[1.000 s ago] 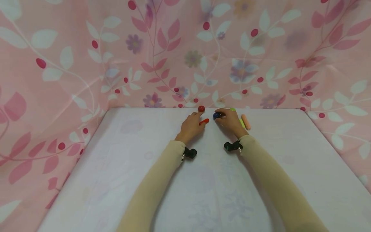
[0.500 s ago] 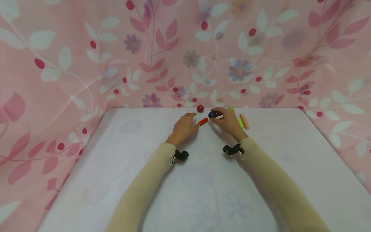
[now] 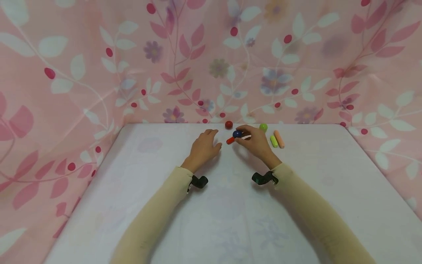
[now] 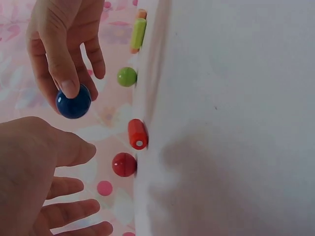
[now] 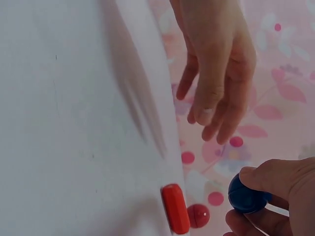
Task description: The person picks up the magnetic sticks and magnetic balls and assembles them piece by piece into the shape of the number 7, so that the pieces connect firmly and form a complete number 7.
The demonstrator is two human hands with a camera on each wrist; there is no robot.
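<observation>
My right hand (image 3: 255, 141) pinches a glossy blue ball (image 3: 237, 134) between thumb and fingers. In the left wrist view the blue ball (image 4: 73, 102) is held above the table surface. My left hand (image 3: 203, 147) hovers with its fingers spread and holds nothing. A short red faceted stick (image 3: 230, 140) lies on the table between the hands, partly behind the blue ball in the head view. In the left wrist view the stick's near end shows a pale round spot. Just beyond it sits a red ball (image 3: 229, 125), close to the table's back edge.
Right of the right hand, a green ball (image 3: 263, 127) stands near the back edge. A short lime stick (image 3: 274, 141) and a longer orange stick (image 3: 278, 139) lie side by side there. Floral cloth (image 3: 217, 66) hangs behind the white table (image 3: 227, 227).
My left hand has drawn away from the red stick, leftward and nearer to me, leaving it on the table. The right hand has carried the blue ball left, over the stick.
</observation>
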